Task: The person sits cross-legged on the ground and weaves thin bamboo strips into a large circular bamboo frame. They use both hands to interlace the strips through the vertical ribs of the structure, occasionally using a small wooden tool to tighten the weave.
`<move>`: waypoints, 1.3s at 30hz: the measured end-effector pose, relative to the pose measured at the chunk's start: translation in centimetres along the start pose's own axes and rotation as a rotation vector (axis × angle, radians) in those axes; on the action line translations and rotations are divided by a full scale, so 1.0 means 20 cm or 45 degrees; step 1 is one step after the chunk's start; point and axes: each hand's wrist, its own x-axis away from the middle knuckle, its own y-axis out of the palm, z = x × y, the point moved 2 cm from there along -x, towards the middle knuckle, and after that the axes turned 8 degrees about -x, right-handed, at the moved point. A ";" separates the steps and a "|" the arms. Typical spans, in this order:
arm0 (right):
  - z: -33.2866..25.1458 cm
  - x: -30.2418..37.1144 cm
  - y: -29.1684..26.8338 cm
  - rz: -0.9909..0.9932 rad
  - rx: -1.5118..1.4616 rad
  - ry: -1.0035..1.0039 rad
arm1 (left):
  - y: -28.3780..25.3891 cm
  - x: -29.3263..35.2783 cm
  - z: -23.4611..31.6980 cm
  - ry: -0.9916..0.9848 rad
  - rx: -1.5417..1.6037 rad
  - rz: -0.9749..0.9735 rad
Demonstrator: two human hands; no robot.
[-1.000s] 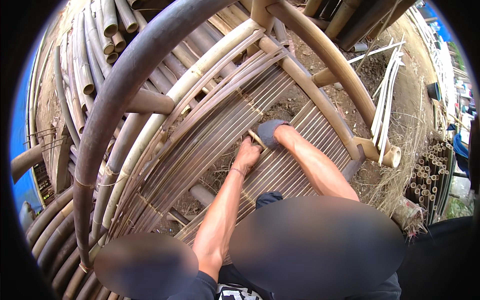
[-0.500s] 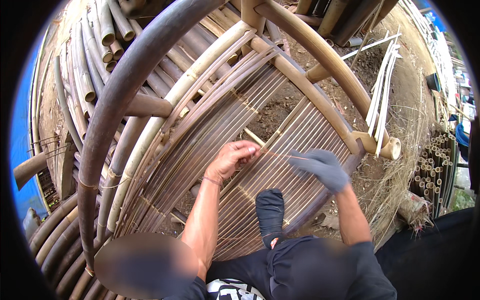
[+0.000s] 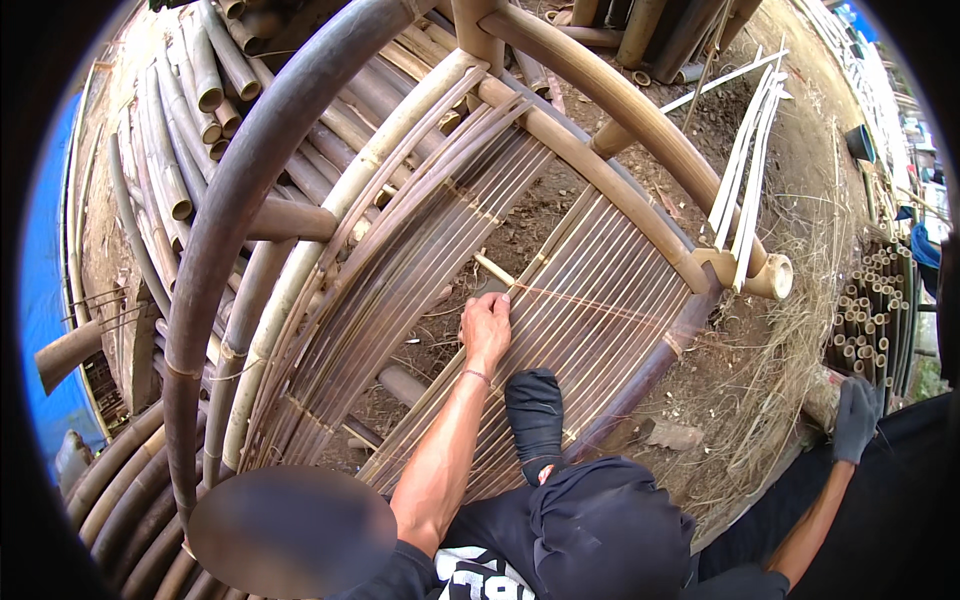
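My bare left hand (image 3: 487,325) rests at the edge of a bamboo slat panel (image 3: 600,275), next to a gap, with its fingers curled under; what they hold is hidden. A thin reddish cord (image 3: 590,303) runs from near a short bamboo crosspiece (image 3: 493,268) across the slats toward the right rail. Far out to the right is my right hand (image 3: 857,415) in a grey glove, its fingers closed beside a log end (image 3: 825,396). Whether the cord reaches that hand is too faint to tell. My dark-covered foot (image 3: 535,415) presses on the slats.
A curved dark bamboo pole (image 3: 215,235) arches over the left side of the frame. Bamboo poles (image 3: 175,130) are piled at far left. Pale split strips (image 3: 745,165) lean at upper right. Cut bamboo ends (image 3: 865,325) stack at right, beyond dry straw (image 3: 790,330).
My right hand has swung far out to the right, away from the slats. My left hand has moved down a little and turned knuckles up. The cord now lies longer across the slats.
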 end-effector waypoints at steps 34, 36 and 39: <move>-2.36 -0.36 0.45 -0.160 -1.040 -0.680 | -0.07 0.18 0.10 0.293 -0.056 0.480; -2.52 -0.37 0.52 -0.201 -0.906 -0.698 | -0.07 0.10 0.09 0.010 -0.181 0.322; -2.64 -0.35 0.66 -0.357 -0.740 -0.638 | -0.02 0.04 0.06 -0.172 -0.145 -0.058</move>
